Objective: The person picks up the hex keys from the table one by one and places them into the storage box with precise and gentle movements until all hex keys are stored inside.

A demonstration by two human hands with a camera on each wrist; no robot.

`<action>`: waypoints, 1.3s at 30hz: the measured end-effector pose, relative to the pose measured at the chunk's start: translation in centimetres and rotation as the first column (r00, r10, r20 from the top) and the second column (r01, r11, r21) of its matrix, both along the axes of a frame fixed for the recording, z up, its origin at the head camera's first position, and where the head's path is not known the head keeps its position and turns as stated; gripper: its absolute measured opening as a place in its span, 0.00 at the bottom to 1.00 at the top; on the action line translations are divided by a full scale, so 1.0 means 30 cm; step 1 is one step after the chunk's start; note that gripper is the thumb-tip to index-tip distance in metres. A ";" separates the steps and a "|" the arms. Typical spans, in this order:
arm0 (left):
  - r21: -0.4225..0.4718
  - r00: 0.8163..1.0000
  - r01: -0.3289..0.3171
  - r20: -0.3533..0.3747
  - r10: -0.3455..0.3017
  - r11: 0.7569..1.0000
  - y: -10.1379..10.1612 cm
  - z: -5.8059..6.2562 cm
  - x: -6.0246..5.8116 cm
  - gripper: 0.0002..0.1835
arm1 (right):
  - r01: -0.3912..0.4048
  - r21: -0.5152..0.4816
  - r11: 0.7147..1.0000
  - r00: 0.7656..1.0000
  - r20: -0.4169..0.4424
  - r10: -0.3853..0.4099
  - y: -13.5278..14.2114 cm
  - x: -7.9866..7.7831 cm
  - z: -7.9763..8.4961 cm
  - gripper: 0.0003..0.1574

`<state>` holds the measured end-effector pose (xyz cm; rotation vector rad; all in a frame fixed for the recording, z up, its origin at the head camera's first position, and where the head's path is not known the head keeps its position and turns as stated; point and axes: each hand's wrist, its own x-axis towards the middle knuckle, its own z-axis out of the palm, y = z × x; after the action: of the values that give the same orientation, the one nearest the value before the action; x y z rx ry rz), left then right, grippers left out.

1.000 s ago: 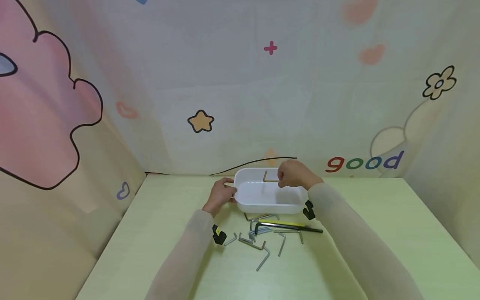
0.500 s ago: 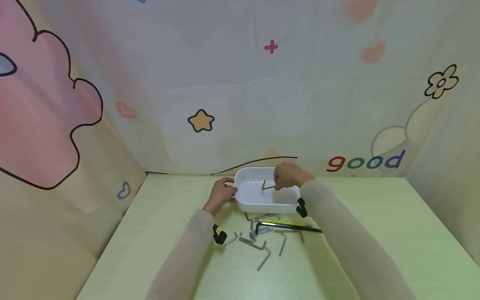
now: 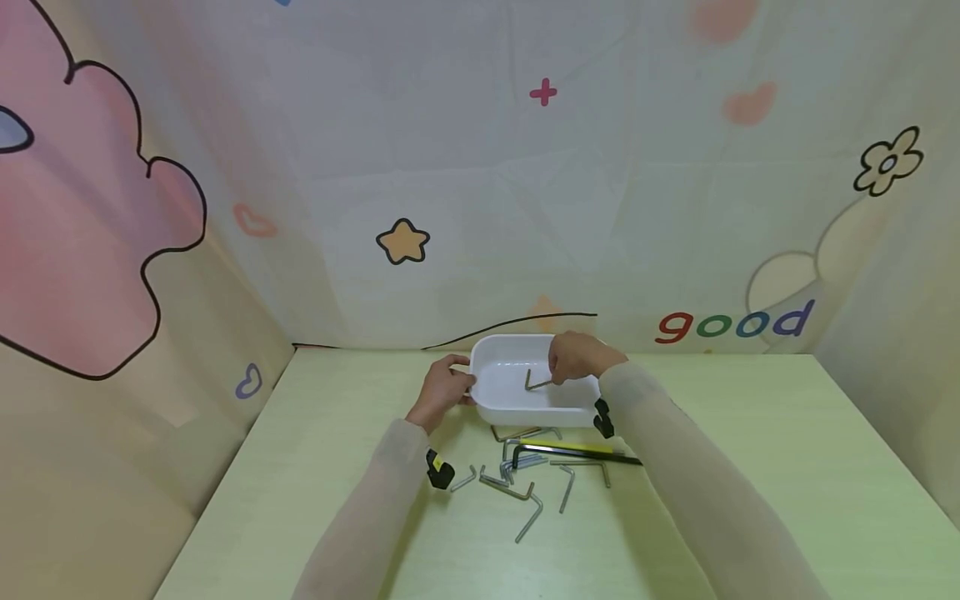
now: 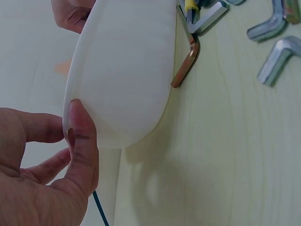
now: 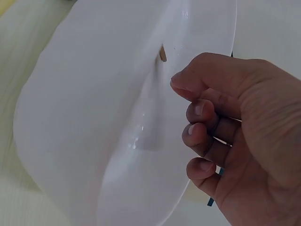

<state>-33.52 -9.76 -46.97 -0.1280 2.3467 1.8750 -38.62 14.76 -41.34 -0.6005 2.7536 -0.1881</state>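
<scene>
My left hand [image 3: 442, 390] pinches the left end of a white rectangular dish [image 3: 510, 415], thumb on the outer wall and fingers over the rim [image 4: 66, 113]. Inside the dish, low over its floor, my right hand [image 3: 577, 357] pinches a brass-coloured hex key [image 3: 538, 386] by its long arm. The bent end points left of the fingers. In the right wrist view most of this hex key is hidden by the hand, and just its tip [image 5: 162, 53] shows. Whether the key touches the dish floor I cannot tell.
In front of the dish lie several loose hex keys [image 3: 528, 518], silver and bronze. A longer black hex key [image 3: 577, 454] and a yellow one [image 3: 566, 446] lie among them. A printed cloth backdrop [image 3: 480, 208] rises right behind the table [image 3: 247, 483].
My right hand has moved slightly left and down into the dish, carrying the brass-coloured hex key lower. My left hand and the dish have stayed in place.
</scene>
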 end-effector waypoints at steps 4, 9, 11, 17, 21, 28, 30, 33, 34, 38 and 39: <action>-0.005 1.000 0.002 -0.007 -0.002 1.000 0.001 0.004 -0.001 0.22 | -0.010 -0.024 1.000 1.000 0.000 0.010 0.008 0.001 0.008 0.04; -0.007 1.000 0.000 0.000 0.000 1.000 -0.001 0.000 -0.005 0.22 | -0.021 -0.043 0.999 1.000 -0.003 0.021 0.014 0.015 0.028 0.03; -0.004 1.000 0.000 0.001 0.000 1.000 0.000 -0.001 -0.005 0.22 | -0.027 -0.048 0.999 1.000 -0.014 0.026 0.020 0.025 0.035 0.04; -0.004 1.000 0.010 -0.003 -0.010 1.000 0.004 0.005 -0.004 0.22 | -0.066 -0.053 0.996 0.995 -0.073 0.062 0.043 0.060 0.034 0.09; -0.009 1.000 0.008 -0.001 -0.008 1.000 0.006 0.004 -0.002 0.22 | -0.088 -0.072 0.993 0.991 -0.103 0.081 0.053 0.087 0.022 0.12; -0.004 1.000 0.011 -0.003 -0.011 1.000 0.004 -0.001 0.002 0.24 | -0.159 -0.096 0.983 0.965 -0.226 0.135 0.058 0.132 0.008 0.10; -0.010 1.000 0.011 -0.002 -0.011 1.000 0.003 -0.001 0.001 0.24 | -0.183 -0.100 0.978 0.952 -0.266 0.151 0.056 0.146 0.009 0.09; -0.019 1.000 0.010 -0.003 -0.010 1.000 0.003 -0.002 -0.002 0.23 | -0.190 -0.117 0.975 0.943 -0.298 0.148 0.055 0.165 0.009 0.09; -0.020 1.000 0.010 -0.005 -0.010 1.000 0.003 -0.004 -0.003 0.23 | -0.185 -0.126 0.975 0.944 -0.300 0.140 0.054 0.173 0.010 0.09; -0.023 1.000 0.011 -0.012 -0.011 1.000 0.003 -0.009 -0.002 0.23 | -0.155 -0.154 0.976 0.949 -0.299 0.104 0.053 0.205 0.011 0.12; -0.025 1.000 0.011 -0.013 -0.011 1.000 0.004 -0.009 -0.002 0.23 | -0.151 -0.162 0.975 0.948 -0.303 0.096 0.054 0.214 0.013 0.13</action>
<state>-33.59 -9.64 -47.25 -0.1048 2.3749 1.8481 -32.20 16.37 -40.96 -0.9163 2.9905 -0.3522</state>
